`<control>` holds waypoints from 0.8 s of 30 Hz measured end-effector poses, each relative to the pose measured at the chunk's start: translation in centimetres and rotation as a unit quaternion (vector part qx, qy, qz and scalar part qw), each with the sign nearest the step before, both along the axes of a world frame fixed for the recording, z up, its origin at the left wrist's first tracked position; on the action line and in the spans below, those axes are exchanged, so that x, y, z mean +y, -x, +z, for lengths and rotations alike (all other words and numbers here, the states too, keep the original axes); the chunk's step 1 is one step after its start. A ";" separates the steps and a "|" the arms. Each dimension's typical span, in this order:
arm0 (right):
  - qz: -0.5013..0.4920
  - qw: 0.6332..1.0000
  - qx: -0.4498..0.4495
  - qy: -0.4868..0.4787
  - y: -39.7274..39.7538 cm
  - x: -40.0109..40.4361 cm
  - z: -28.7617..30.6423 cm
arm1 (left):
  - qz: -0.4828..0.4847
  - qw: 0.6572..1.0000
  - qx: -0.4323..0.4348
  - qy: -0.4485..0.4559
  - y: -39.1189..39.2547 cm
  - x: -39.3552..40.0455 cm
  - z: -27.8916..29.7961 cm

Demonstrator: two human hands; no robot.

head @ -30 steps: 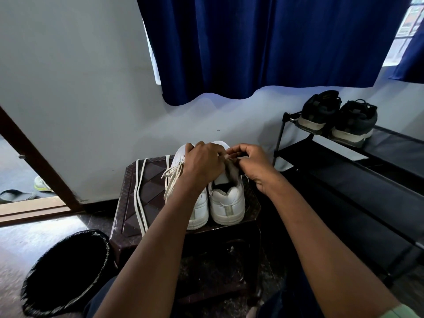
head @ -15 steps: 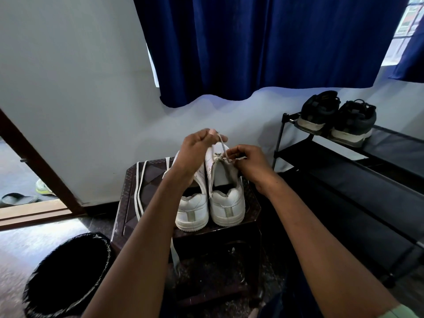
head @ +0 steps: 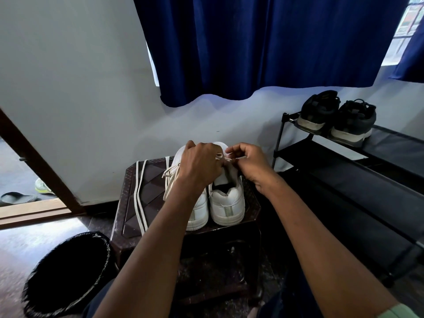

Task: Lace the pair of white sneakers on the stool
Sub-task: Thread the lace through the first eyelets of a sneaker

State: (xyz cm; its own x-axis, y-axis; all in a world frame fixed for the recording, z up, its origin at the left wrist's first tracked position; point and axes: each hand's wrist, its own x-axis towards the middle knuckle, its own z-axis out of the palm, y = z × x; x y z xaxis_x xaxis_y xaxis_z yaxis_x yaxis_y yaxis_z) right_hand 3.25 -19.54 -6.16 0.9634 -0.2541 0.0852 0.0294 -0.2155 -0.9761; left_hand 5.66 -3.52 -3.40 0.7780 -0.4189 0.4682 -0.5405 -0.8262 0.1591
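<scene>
Two white sneakers stand side by side on a dark brown stool [head: 137,198], heels toward me. The left sneaker [head: 197,210] has a knotted lace hanging down its outer side. Over the right sneaker [head: 227,203], my left hand [head: 202,166] and my right hand [head: 250,161] both pinch a white lace [head: 223,157] stretched between them, just above the tongue. A loose lace [head: 140,191] lies in long loops on the stool's left half. The sneakers' fronts are hidden behind my hands.
A black shoe rack [head: 358,180] stands on the right with two dark sneakers [head: 337,118] on its top shelf. A black lined bin [head: 66,274] sits on the floor at lower left. A blue curtain [head: 263,47] hangs above; a doorway with footwear [head: 41,187] opens at left.
My left hand rose with the lace half a second ago and has come back down onto the right sneaker's top. My right hand stayed at the same spot, pinching the lace.
</scene>
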 end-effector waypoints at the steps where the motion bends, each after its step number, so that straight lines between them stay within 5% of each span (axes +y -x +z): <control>1: 0.002 1.000 -0.002 0.000 0.0 0.0 0.0 | -0.009 0.999 0.007 0.035 -0.1 -0.1 -0.1; 3: 0.005 1.000 -0.002 0.004 0.0 -0.1 0.1 | -0.035 0.983 0.078 0.162 0.0 -0.6 0.2; 7: 0.010 1.000 -0.008 0.015 0.1 -0.3 0.1 | -0.105 0.834 0.262 0.475 0.0 -0.7 1.7; 12: 0.007 1.000 0.008 -0.004 -0.3 -0.2 -0.2 | -0.024 0.976 0.130 0.171 -0.1 0.3 0.2; 15: 0.000 1.000 0.016 -0.005 -0.2 -0.1 0.0 | -0.021 0.999 0.050 -0.002 0.0 0.2 -0.1; 17: 0.001 1.000 0.019 -0.008 -0.3 -0.2 0.0 | -0.009 0.999 0.029 -0.025 0.0 0.0 -0.1; 20: 0.005 1.000 0.015 -0.008 -0.4 -0.3 -0.2 | -0.025 0.983 0.090 0.156 0.1 -0.4 0.1; 24: 0.018 1.000 0.003 -0.008 -0.3 -0.4 -0.2 | -0.100 0.842 0.252 0.467 -0.9 -0.6 0.9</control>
